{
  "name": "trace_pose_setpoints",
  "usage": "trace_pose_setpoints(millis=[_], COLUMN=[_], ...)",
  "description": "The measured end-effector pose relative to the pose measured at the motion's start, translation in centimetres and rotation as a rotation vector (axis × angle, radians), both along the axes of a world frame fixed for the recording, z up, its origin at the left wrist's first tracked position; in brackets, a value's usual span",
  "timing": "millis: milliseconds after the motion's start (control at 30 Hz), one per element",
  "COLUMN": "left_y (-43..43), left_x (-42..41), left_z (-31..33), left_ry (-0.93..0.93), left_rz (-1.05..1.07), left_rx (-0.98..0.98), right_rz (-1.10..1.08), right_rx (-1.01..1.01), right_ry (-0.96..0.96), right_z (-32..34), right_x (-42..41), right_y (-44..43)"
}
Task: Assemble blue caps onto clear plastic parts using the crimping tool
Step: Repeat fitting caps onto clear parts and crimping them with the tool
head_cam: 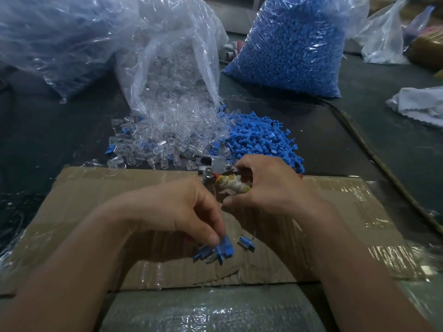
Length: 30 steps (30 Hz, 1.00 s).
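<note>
1. The crimping tool [215, 170] is held over the far edge of the cardboard sheet [96, 200], its metal head pointing away and to the left toward the loose piles, its long axis running back and rightward into the right hand [263, 185].
2. The right hand is closed around the tool's handles, which are wrapped in white and yellow cloth [231, 185].
3. The left hand [182, 209] is lowered near the middle of the cardboard, its thumb and fingertips pinched on a small cluster of capped parts [215, 251]; one more capped part [245, 244] is seen just to the right, apart from the fingers.
4. Beyond the cardboard's far edge, a pile of clear plastic parts [167, 137] spills from an open clear bag [167, 56], touching a pile of blue caps [261, 140] on its right.
5. A full bag of blue caps [292, 44] stands farther back on the dark table [359, 130], and a white cloth [419, 104] lies at the right edge.
</note>
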<state>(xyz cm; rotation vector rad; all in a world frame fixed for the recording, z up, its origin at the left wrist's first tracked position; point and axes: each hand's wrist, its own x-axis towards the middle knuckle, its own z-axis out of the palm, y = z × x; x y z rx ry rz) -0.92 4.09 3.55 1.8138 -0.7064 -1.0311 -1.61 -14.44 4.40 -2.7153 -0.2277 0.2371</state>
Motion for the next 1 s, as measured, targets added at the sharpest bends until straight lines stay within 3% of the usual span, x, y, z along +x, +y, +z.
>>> trace_pose_setpoints(millis=[100,133,233,300,367,600,733,900,1000], left_y=[1.1,1.3,1.2,0.7,0.2,-0.1,-0.1,-0.6,-0.7], left_x=[0.2,0.3,0.7,1.2,1.7,2.8,3.0,2.8,2.6], left_z=[0.9,1.1,1.0,0.1,-1.0,-2.8,-2.9,-2.9,-2.7], left_ry=[-0.023,-0.055,-0.131,-0.35,-0.597,-0.848,-0.877,-0.947,-0.949], left_rz=[0.026,0.124,0.679,0.972,1.101,0.808,0.702,0.696,0.835], left_rx=[-0.024,-0.062,-0.263,-0.265,-0.107,0.224,0.347,0.354,0.19], right_rz=[0.013,0.024,0.058,0.081,0.099,0.148,0.151,0.088,-0.084], right_rx=[-0.005,-0.018,-0.051,-0.086,-0.135,-0.125,-0.088,0.039,0.08], right_ry=[0.015,0.019,0.037,0.03,0.032,0.116,0.1,0.113,-0.086], right_z=[0.0,0.0,-0.1,-0.2,-0.2,0.2,0.4,0.4,-0.1], right_x=[-0.1,-0.1,-0.2,-0.2,-0.2,-0.3,-0.2,0.0,0.7], right_y=[0.1,0.1,0.2,0.1,0.1,-0.4,-0.9,-1.2,-1.8])
